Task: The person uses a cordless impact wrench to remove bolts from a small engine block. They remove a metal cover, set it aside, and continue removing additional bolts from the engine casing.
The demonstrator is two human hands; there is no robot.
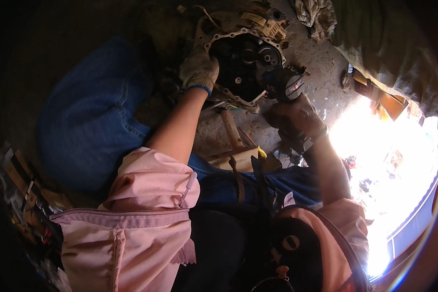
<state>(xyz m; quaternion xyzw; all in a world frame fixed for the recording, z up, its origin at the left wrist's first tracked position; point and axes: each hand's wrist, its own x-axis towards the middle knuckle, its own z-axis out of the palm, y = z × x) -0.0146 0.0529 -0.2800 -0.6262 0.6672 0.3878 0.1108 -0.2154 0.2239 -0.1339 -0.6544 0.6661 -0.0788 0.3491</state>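
Observation:
A dirty metal gearbox casing [243, 32] lies on the ground ahead of me, its bolt-holed rim facing up around a dark, oily inside with round parts. My left hand [199, 72], in a worn pale glove with a blue cuff edge, is closed over the casing's left rim; its fingertips are hard to see. In my gloved right hand [297, 115] is a dark cordless impact wrench [281, 82], gripped by its handle. The tool's nose points toward the right side of the casing's inside; its tip is lost in shadow.
A wooden-handled hammer [232, 130] leans between my legs by a cardboard box [233, 159]. Crumpled cloth [316, 18] and a draped cover [379, 44] are at the upper right. Glaring sunlight falls at right. Boxes and clutter [29, 194] lie at lower left.

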